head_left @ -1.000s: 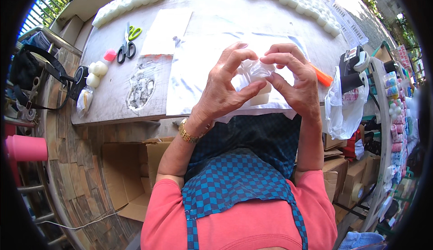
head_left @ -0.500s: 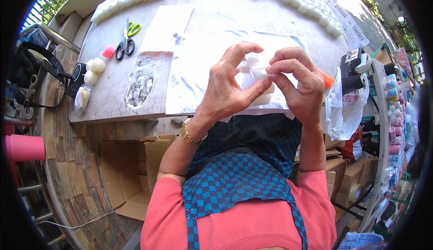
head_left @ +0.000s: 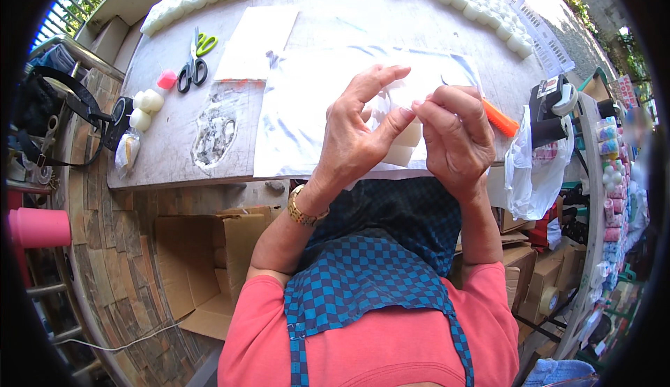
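Two hands pinch a small clear wrapper above the bench

Both hands are raised over the near edge of the bench (head_left: 174,157), close together. The left hand (head_left: 356,143) has its thumb and first finger closed on a small clear wrapper (head_left: 391,104), while its other fingers are spread upward. The right hand (head_left: 453,139) is curled, and its fingertips grip the same wrapper from the other side. The thumbs of the two hands almost touch each other. The wrapper is held in the air between the hands, over a white cloth (head_left: 300,115) that lies on the middle of the bench. Just below the hands, some pale blocks (head_left: 405,146) rest on this cloth near the near edge. An orange tool (head_left: 501,118) lies beside the right hand. Scissors (head_left: 192,66) with green handles lie toward the left edge, near a pink piece (head_left: 167,78) and some white round candles (head_left: 146,104). Rows of white cups (head_left: 202,0) stand along the far edge.
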A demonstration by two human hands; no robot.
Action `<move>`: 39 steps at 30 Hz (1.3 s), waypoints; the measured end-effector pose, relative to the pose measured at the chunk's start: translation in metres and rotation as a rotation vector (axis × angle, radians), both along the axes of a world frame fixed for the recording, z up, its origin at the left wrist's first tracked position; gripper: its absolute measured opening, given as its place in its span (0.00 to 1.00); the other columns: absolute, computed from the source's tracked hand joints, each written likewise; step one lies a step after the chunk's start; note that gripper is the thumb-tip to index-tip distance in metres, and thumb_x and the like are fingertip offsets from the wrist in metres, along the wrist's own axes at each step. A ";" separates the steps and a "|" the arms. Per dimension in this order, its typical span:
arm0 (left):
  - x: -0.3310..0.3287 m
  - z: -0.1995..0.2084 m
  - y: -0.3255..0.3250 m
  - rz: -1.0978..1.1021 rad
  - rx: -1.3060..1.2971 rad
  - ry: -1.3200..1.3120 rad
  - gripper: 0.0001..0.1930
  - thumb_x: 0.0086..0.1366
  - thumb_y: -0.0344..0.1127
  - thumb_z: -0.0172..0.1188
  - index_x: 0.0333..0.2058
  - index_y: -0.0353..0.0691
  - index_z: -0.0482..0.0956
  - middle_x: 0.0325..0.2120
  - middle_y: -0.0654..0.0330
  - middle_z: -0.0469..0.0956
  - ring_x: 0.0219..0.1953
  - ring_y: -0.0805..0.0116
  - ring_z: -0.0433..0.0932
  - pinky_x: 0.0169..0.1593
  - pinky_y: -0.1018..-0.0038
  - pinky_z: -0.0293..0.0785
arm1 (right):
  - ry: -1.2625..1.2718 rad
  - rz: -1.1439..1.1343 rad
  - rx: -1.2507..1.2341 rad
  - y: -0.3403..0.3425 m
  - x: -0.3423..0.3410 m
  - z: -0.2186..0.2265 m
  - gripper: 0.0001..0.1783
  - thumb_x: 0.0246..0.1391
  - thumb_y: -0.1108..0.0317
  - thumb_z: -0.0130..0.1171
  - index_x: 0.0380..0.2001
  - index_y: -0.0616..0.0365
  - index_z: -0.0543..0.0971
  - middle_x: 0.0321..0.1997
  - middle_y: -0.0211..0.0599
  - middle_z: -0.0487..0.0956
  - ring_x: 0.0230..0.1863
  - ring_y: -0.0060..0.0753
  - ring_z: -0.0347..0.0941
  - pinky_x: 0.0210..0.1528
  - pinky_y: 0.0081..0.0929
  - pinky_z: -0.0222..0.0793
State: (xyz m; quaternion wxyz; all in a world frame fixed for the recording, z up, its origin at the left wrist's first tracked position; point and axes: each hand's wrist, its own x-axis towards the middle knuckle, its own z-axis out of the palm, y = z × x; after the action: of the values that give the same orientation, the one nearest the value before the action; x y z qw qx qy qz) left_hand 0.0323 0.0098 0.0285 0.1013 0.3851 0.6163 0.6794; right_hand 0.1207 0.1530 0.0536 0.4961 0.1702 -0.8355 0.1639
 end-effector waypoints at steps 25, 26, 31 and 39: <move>-0.007 0.009 -0.016 -0.050 -0.104 -0.042 0.28 0.63 0.39 0.66 0.61 0.40 0.71 0.57 0.47 0.72 0.56 0.47 0.74 0.53 0.58 0.79 | 0.166 -0.253 0.309 -0.001 0.005 -0.047 0.23 0.47 0.75 0.68 0.50 0.62 0.82 0.51 0.37 0.74 0.49 0.38 0.74 0.45 0.30 0.80; -0.006 0.010 -0.017 -0.064 -0.115 -0.056 0.28 0.63 0.39 0.66 0.60 0.40 0.72 0.57 0.47 0.72 0.57 0.46 0.74 0.53 0.57 0.79 | 0.165 -0.251 0.297 -0.002 0.005 -0.051 0.25 0.46 0.77 0.68 0.51 0.62 0.81 0.53 0.39 0.73 0.51 0.39 0.73 0.45 0.30 0.80; -0.002 0.013 -0.016 -0.014 -0.164 -0.052 0.28 0.63 0.32 0.65 0.61 0.41 0.70 0.59 0.49 0.71 0.58 0.46 0.72 0.55 0.58 0.78 | 0.101 -0.114 -0.009 -0.013 0.007 -0.058 0.30 0.44 0.81 0.60 0.56 0.61 0.78 0.55 0.42 0.72 0.53 0.47 0.70 0.52 0.39 0.74; 0.000 0.004 -0.005 0.056 -0.148 0.047 0.31 0.58 0.31 0.70 0.61 0.43 0.72 0.57 0.51 0.73 0.56 0.57 0.76 0.52 0.61 0.81 | 0.000 -0.049 -0.165 -0.011 0.020 -0.049 0.29 0.47 0.78 0.60 0.57 0.61 0.76 0.58 0.44 0.70 0.56 0.47 0.69 0.57 0.43 0.70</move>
State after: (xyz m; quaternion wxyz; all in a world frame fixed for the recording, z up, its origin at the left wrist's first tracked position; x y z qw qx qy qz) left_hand 0.0328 0.0049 0.0321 0.0959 0.3751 0.6776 0.6253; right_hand 0.1412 0.1422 0.0041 0.5122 0.1082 -0.8231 0.2200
